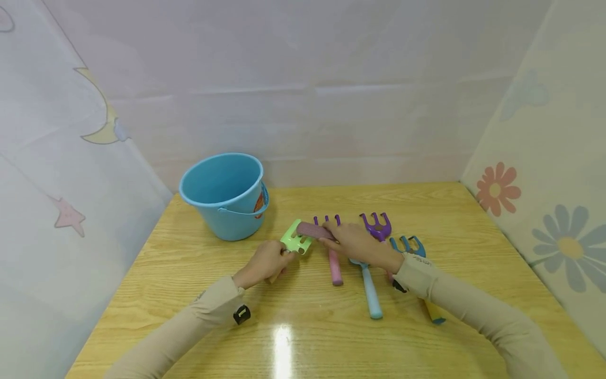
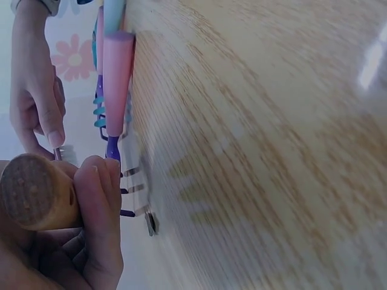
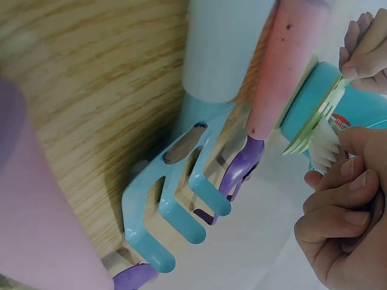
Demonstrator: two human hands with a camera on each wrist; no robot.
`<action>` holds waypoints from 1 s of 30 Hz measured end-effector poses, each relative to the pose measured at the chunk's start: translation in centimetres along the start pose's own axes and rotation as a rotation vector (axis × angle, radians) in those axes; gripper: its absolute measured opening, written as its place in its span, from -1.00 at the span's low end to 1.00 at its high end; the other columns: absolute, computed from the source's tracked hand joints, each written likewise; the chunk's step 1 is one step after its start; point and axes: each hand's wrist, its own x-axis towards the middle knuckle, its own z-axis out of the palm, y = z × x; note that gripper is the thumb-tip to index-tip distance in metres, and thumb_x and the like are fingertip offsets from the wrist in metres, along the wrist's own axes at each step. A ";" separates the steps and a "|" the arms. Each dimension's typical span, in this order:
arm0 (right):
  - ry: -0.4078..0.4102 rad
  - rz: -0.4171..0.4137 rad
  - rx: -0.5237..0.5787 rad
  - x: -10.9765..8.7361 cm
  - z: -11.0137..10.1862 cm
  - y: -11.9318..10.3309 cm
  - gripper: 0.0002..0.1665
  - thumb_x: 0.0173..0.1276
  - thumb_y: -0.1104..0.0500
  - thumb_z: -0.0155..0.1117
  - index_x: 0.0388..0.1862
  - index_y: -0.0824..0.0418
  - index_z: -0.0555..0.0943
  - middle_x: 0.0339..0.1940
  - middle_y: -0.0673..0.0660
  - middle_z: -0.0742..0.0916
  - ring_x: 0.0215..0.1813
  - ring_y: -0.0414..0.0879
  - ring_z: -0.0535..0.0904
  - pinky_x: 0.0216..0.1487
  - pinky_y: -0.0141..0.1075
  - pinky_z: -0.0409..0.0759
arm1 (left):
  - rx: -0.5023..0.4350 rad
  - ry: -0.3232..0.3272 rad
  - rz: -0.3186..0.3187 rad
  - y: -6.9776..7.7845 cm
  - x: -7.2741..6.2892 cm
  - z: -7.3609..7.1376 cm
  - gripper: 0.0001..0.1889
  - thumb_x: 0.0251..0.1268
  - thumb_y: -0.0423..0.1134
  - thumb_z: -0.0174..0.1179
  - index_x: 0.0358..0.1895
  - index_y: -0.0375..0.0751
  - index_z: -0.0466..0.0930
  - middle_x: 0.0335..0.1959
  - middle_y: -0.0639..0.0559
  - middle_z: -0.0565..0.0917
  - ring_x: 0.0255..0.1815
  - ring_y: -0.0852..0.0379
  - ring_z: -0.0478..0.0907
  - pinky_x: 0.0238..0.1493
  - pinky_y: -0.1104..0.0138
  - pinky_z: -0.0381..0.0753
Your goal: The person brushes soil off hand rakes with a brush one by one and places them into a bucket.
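Observation:
In the head view my left hand [image 1: 270, 260] grips a small garden rake with a light green head [image 1: 292, 242]. Its wooden handle end [image 2: 29, 192] pokes out of the fist in the left wrist view. My right hand [image 1: 356, 244] holds a brush with a mauve back [image 1: 312, 230] over the green tines. White bristles [image 3: 325, 146] face the rake head in the right wrist view, against or very near it. Below and beside the right hand lie a pink-handled purple rake [image 1: 335, 268] and a light blue rake [image 1: 372, 297].
A blue bucket [image 1: 236, 223] with a handle stands at the back left of the wooden table [image 1: 199, 316]. Another purple rake [image 1: 377, 227] and a blue rake with a yellow handle [image 1: 433, 310] lie at the right, partly behind the right arm. Patterned cloth walls [image 1: 303, 121] border the table.

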 end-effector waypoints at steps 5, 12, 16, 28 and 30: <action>0.038 0.016 -0.073 0.0 0.0 0.5 -0.49 0.48 -0.01 0.22 0.15 0.38 0.52 -0.66 -0.09 0.48 -0.73 -0.30 0.31 -0.67 -0.45 0.28 | 0.009 0.002 -0.009 0.0 0.0 0.0 -0.64 0.44 -0.13 0.15 -0.53 -0.26 0.58 -0.70 -0.02 0.63 -0.80 0.25 0.45 -0.74 0.42 0.41; 0.060 -0.022 -0.053 0.0 0.1 0.3 -0.54 0.45 0.01 0.26 0.10 0.35 0.54 -0.66 -0.10 0.47 -0.73 -0.31 0.28 -0.69 -0.46 0.24 | 0.004 0.004 -0.005 -0.1 0.0 0.0 -0.65 0.44 -0.14 0.14 -0.49 -0.30 0.60 -0.70 0.00 0.63 -0.78 0.23 0.48 -0.73 0.41 0.43; 0.002 -0.009 0.013 -0.1 0.3 0.3 -0.55 0.47 0.02 0.23 0.14 0.33 0.50 -0.63 -0.09 0.49 -0.72 -0.31 0.30 -0.70 -0.46 0.25 | 0.001 0.005 -0.005 -0.2 0.1 0.0 -0.65 0.44 -0.14 0.14 -0.52 -0.27 0.58 -0.71 0.02 0.62 -0.80 0.25 0.47 -0.75 0.42 0.41; 0.087 0.011 -0.142 -0.1 -0.3 0.4 -0.46 0.44 -0.01 0.27 0.15 0.40 0.55 -0.73 -0.11 0.42 -0.74 -0.30 0.25 -0.69 -0.45 0.20 | 0.000 0.007 0.011 -0.3 0.0 0.0 -0.63 0.43 -0.13 0.15 -0.58 -0.23 0.55 -0.73 0.02 0.61 -0.83 0.28 0.43 -0.78 0.44 0.38; 0.067 0.000 -0.106 -0.2 -0.2 0.2 -0.48 0.45 -0.01 0.26 0.16 0.37 0.53 -0.69 -0.11 0.44 -0.74 -0.30 0.26 -0.69 -0.45 0.22 | -0.011 0.006 0.010 -0.3 0.0 0.0 -0.63 0.43 -0.13 0.15 -0.58 -0.23 0.55 -0.73 0.01 0.61 -0.84 0.27 0.42 -0.78 0.44 0.37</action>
